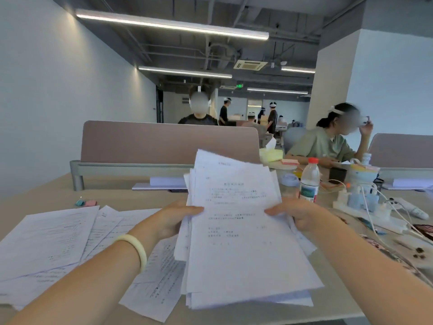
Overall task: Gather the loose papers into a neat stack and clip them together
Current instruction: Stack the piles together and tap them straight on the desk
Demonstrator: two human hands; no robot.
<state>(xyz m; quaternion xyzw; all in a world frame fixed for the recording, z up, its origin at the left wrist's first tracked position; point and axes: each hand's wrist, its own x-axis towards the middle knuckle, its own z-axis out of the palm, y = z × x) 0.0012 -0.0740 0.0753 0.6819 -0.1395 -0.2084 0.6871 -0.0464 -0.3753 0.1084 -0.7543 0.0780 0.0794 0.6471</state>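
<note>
Ok, wooden desk (131, 198): loose sheets (46, 240) lie fanned out flat on its left half. Uneven paper stack (239, 231) is held up over desk centre, edges misaligned. Left hand (173, 219) grips its left edge, thumb on top; right hand (295, 213) grips the right edge likewise. Water bottle (309, 181) stands upright behind the right hand. Teal and pink clips (86, 203) sit far left, apart from the sheets.

The person is wearing a smooth, pale cream bangle (137, 250) round the left wrist, just behind the left hand (172, 220). It is showing as a plain, thick, rounded ring. Both forearms are showing bare, and the right hand (298, 215) and its wrist are likewise showing bare.
</note>
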